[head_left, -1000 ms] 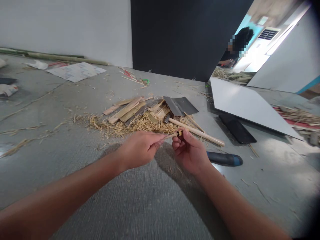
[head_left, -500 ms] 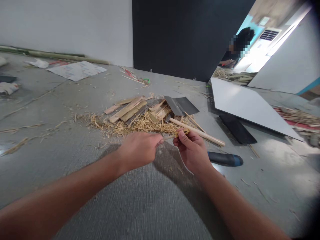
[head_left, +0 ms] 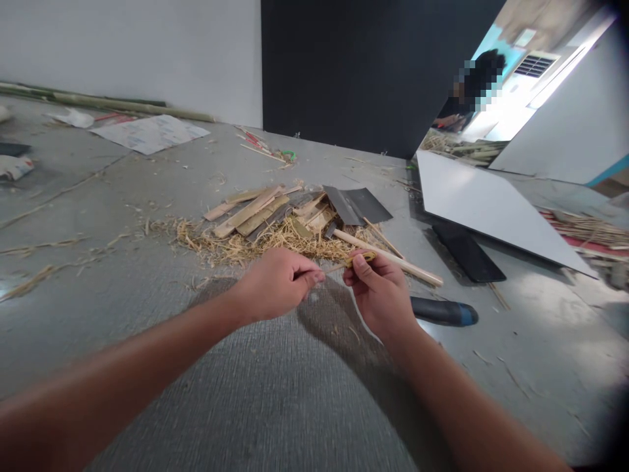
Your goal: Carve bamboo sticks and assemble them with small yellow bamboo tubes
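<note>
My left hand (head_left: 275, 285) is closed in a pinch at the near end of a thin pale strip (head_left: 335, 267). The strip runs across to my right hand (head_left: 383, 295), whose thumb and fingers press on a small yellowish looped piece (head_left: 366, 257). Whether strip and loop are one piece, I cannot tell. Just beyond both hands lies a heap of curly shavings (head_left: 280, 244) with flat wooden slats (head_left: 250, 213) on it. A hammer (head_left: 393, 257) with a pale wooden handle rests behind my right hand. Beside that wrist is a tool with a black and blue handle (head_left: 445, 311).
A black phone (head_left: 469, 254) lies right of the hammer, by a white panel (head_left: 491, 196). Dark bent sheet (head_left: 358, 204) covers part of the heap. Bamboo poles (head_left: 132, 105) line the back wall. A person (head_left: 474, 85) appears at the upper right.
My left hand has turned slightly, showing its thumb and fingertips more clearly. My right hand has shifted a little to the right, still holding the yellowish piece.
</note>
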### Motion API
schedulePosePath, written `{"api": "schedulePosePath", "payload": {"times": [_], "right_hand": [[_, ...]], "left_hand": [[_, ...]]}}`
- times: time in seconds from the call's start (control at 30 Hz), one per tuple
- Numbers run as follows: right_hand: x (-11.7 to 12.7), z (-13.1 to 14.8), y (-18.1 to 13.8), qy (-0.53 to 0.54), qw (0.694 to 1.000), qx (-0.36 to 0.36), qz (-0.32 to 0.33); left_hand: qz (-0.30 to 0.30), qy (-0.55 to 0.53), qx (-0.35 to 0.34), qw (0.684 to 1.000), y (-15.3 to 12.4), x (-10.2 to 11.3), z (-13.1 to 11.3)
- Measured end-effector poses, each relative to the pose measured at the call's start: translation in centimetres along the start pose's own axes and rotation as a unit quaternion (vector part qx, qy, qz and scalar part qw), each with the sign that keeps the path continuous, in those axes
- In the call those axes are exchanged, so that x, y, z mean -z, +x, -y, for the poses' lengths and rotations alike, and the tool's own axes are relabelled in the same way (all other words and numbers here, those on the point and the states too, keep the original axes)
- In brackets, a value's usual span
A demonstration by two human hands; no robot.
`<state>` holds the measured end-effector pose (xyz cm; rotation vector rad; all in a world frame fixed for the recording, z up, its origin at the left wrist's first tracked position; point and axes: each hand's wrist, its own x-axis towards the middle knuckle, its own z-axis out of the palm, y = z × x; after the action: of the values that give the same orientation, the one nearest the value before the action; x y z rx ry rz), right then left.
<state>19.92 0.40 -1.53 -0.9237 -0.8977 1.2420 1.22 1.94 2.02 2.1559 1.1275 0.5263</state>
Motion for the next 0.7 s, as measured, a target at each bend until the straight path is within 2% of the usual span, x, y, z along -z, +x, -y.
{"api": "schedulePosePath", "payload": {"times": [0.07, 0.13, 0.2, 0.3, 0.37, 0.43, 0.5, 0.6, 0.7], "right_hand": [[-0.1, -0.1, -0.1, -0.003, 1.000, -0.005, -0.006], [-0.2, -0.1, -0.2, 0.004, 1.000, -0.019, -0.014], [-0.3, 0.0, -0.2, 0.019, 0.999, -0.032, -0.023], [-0.4, 0.0, -0.2, 0.036, 0.998, -0.036, -0.036], [-0.3, 0.0, -0.1, 0.044, 0.997, -0.040, -0.039], [-0.3, 0.0, -0.1, 0.050, 0.997, -0.046, -0.041], [-0.4, -0.1, -0.1, 0.049, 0.997, -0.048, -0.037], [-0.5, -0.1, -0.2, 0.027, 0.999, -0.041, -0.022], [-0.5, -0.1, -0.4, 0.005, 1.000, -0.024, -0.009]], "left_hand": [[-0.062, 0.117, -0.063, 0.989, -0.3, -0.3, 0.1], [-0.115, 0.221, -0.121, 0.961, -0.6, -0.6, 0.2], [-0.168, 0.324, -0.183, 0.913, -1.1, -1.0, 0.3], [-0.226, 0.449, -0.257, 0.825, -1.7, -1.3, 0.1], [-0.240, 0.484, -0.272, 0.797, -1.9, -1.3, -0.2], [-0.232, 0.476, -0.259, 0.807, -1.9, -1.4, -0.3], [-0.205, 0.429, -0.209, 0.854, -1.7, -1.5, -0.3], [-0.141, 0.319, -0.085, 0.933, -1.1, -1.5, -0.3], [-0.074, 0.147, -0.022, 0.986, -0.7, -1.0, -0.6]]}}
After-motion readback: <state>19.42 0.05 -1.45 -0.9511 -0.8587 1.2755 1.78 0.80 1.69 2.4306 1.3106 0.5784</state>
